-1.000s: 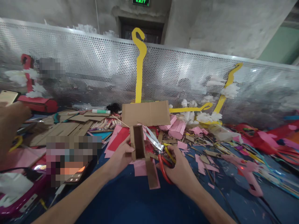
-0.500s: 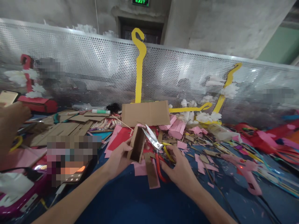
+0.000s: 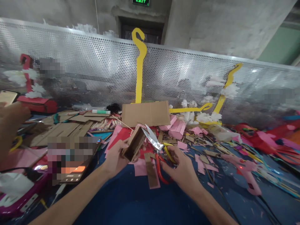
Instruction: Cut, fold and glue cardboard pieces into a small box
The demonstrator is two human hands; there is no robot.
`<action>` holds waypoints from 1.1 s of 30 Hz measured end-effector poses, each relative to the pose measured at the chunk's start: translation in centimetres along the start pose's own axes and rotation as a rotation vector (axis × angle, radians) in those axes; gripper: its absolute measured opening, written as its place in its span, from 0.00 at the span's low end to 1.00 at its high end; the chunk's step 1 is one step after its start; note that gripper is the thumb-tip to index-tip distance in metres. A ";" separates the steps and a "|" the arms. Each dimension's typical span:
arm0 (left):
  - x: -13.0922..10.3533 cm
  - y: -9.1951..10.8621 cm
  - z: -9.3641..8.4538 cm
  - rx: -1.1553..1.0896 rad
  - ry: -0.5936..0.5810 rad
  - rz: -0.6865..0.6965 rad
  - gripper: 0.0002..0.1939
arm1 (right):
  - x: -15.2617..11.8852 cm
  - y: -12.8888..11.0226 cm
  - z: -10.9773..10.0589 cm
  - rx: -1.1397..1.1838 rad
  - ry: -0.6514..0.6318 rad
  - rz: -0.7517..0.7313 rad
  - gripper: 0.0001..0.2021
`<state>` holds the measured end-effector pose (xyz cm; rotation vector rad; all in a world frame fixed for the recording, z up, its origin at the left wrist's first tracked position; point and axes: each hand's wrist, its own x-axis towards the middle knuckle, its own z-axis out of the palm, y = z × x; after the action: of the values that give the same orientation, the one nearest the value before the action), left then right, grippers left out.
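Note:
My left hand (image 3: 117,157) grips a small open cardboard box (image 3: 137,142), its hollow side facing me and tilted to the right. In my right hand (image 3: 179,165) are scissors (image 3: 153,139) with one yellow and one red handle. Their blades are parted, and the tips lie at the box's upper right edge; whether they touch it I cannot tell. Below them a brown cardboard strip (image 3: 152,172) rests on pink paper (image 3: 140,167). Behind the box stands a wider cardboard piece (image 3: 146,114) in front of a tall yellow hook shape (image 3: 139,78).
A pink glue gun (image 3: 246,170) with a red light lies at the right. At the left are a phone (image 3: 77,168), a purple power strip (image 3: 28,200), cardboard sheets (image 3: 63,134) and another person's hand (image 3: 14,115). A perforated metal panel (image 3: 98,68) spans the back.
The small box has tilted further, its lower end swinging left and toward me with my left hand. The scissors and my right hand stay almost where they were.

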<state>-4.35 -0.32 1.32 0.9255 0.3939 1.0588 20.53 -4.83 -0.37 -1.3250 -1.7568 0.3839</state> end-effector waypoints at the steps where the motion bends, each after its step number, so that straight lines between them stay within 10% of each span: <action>1: 0.0 0.0 0.0 -0.003 -0.001 0.001 0.19 | 0.0 0.1 0.0 0.004 -0.002 0.003 0.15; 23: 0.2 0.2 0.1 -0.050 -0.030 0.035 0.19 | 0.3 0.3 -0.3 0.123 -0.033 0.082 0.10; 33: 0.4 0.5 -0.7 -0.300 0.149 -0.143 0.14 | 0.8 2.6 0.0 0.227 0.084 0.103 0.17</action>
<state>-4.96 0.48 1.40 0.5459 0.4055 1.0246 22.07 -3.14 -1.81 -1.2522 -1.5310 0.5604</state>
